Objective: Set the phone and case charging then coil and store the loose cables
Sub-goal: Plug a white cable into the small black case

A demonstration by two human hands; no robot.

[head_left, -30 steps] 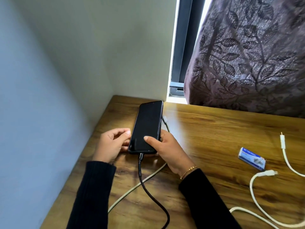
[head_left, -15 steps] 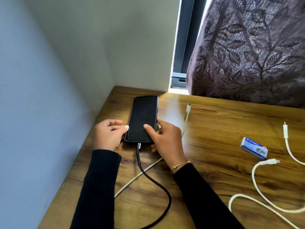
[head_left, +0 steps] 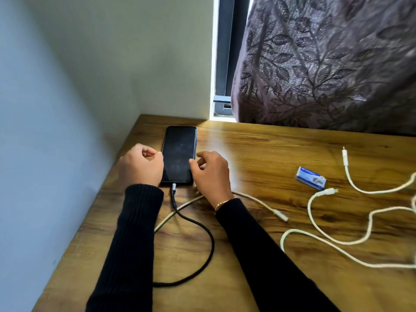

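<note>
- Two walls meet just behind the phone (head_left: 179, 154), and a leaf-patterned curtain (head_left: 326, 64) hangs past the far edge of the table (head_left: 258, 154), well to the right of the phone.
- Wooden table: its left edge runs along the wall close beside the phone; open bare wood lies to the right of the phone, between it and the small box.
- Left hand (head_left: 140, 165) sits just left of the phone, fingers curled loosely inward on nothing, knuckles touching or nearly touching the phone's left edge.
- Right hand (head_left: 211, 174) sits just right of the phone, its grip parted and empty, fingertips at the phone's right edge.
- Phone lies flat, screen dark, in the table's far left corner.
- Black cable (head_left: 202, 233) is plugged into the phone's near end and loops toward the near edge.
- White cable (head_left: 254, 200) passes under the right wrist, below the phone, crossing the black cable.
- More loose white cables (head_left: 326, 242) sprawl well to the right of the phone.
- Small blue-and-white box (head_left: 311, 178) lies right of the phone; its printing is too blurred to read.
</note>
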